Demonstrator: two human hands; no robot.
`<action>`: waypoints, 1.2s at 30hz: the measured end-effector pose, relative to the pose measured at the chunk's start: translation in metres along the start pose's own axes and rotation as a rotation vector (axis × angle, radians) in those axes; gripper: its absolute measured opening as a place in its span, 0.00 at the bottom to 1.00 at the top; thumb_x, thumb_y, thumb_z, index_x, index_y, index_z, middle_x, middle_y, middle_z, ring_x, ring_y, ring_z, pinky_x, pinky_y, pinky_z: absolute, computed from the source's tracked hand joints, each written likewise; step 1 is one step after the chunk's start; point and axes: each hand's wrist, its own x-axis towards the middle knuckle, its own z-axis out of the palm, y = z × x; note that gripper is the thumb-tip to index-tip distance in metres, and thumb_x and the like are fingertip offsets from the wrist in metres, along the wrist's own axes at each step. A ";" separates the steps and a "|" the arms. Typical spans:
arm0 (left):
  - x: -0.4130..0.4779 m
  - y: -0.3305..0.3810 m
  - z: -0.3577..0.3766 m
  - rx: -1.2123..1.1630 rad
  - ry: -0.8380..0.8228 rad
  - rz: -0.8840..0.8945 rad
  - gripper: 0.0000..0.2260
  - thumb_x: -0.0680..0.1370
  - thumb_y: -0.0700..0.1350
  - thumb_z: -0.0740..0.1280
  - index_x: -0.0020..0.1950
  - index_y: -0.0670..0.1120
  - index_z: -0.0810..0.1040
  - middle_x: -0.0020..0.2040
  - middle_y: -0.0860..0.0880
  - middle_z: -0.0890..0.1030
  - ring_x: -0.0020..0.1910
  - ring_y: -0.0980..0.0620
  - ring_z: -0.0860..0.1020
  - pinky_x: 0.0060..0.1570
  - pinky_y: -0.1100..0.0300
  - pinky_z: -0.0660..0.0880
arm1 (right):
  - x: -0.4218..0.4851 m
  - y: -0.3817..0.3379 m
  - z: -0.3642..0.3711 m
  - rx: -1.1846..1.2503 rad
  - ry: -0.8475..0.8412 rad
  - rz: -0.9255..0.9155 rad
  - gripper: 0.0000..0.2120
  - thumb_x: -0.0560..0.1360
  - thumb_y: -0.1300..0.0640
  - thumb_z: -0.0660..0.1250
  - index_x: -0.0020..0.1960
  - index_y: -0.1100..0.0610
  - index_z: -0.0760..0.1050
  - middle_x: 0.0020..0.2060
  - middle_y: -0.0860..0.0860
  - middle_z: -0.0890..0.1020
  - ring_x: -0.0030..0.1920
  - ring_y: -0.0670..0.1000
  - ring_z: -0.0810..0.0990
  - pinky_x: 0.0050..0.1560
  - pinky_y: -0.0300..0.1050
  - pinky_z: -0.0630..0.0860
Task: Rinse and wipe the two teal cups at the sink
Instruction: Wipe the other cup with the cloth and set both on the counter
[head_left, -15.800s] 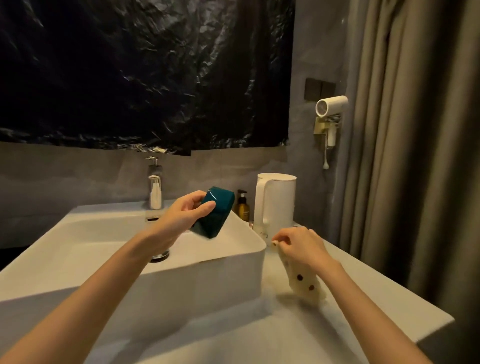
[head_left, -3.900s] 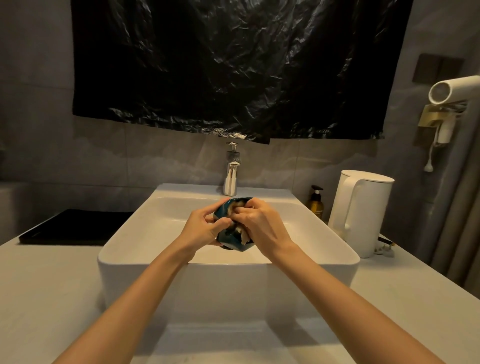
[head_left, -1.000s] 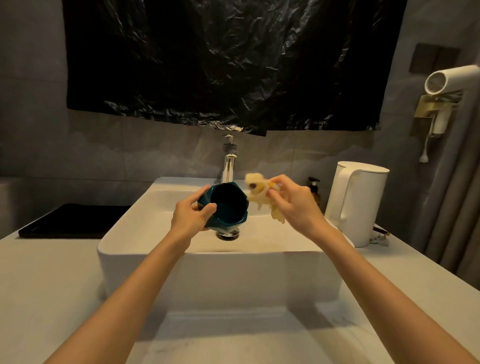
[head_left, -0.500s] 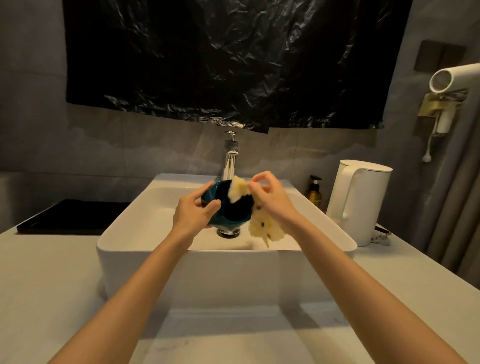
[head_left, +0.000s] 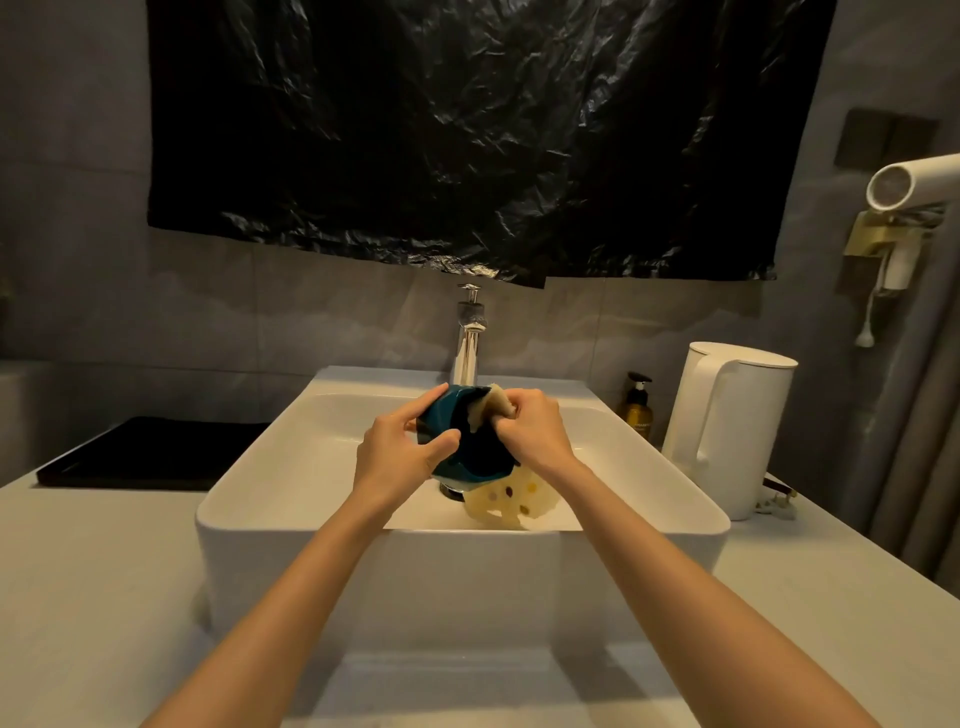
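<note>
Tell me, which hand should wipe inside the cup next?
Probably the right hand. It pinches the spotted cloth, and part of the cloth sits at the mouth of the teal cup. The left hand is busy gripping that cup from the side.

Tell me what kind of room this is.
Most likely a bathroom, perhaps in a hotel: a white countertop sink with a chrome faucet, a wall-mounted hair dryer, and a pump bottle beside it.
</note>
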 end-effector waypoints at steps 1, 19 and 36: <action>0.000 0.000 0.000 -0.003 0.008 -0.005 0.24 0.73 0.44 0.71 0.67 0.58 0.73 0.53 0.55 0.77 0.55 0.51 0.74 0.50 0.48 0.80 | -0.001 -0.001 0.002 -0.016 0.043 0.000 0.07 0.74 0.63 0.64 0.45 0.58 0.82 0.40 0.54 0.82 0.44 0.54 0.80 0.45 0.48 0.82; 0.001 -0.003 -0.002 -0.041 0.025 -0.087 0.23 0.74 0.43 0.71 0.68 0.54 0.73 0.60 0.49 0.77 0.54 0.50 0.74 0.44 0.53 0.81 | -0.002 0.009 0.008 0.249 -0.150 -0.042 0.08 0.81 0.52 0.58 0.50 0.50 0.76 0.45 0.48 0.79 0.51 0.51 0.79 0.44 0.35 0.76; 0.001 -0.003 -0.002 -0.029 -0.110 -0.134 0.22 0.74 0.42 0.70 0.67 0.54 0.74 0.55 0.49 0.77 0.54 0.47 0.75 0.40 0.54 0.81 | -0.012 0.006 0.003 -0.283 -0.120 -0.073 0.11 0.81 0.58 0.60 0.59 0.57 0.78 0.51 0.54 0.80 0.50 0.52 0.78 0.52 0.44 0.78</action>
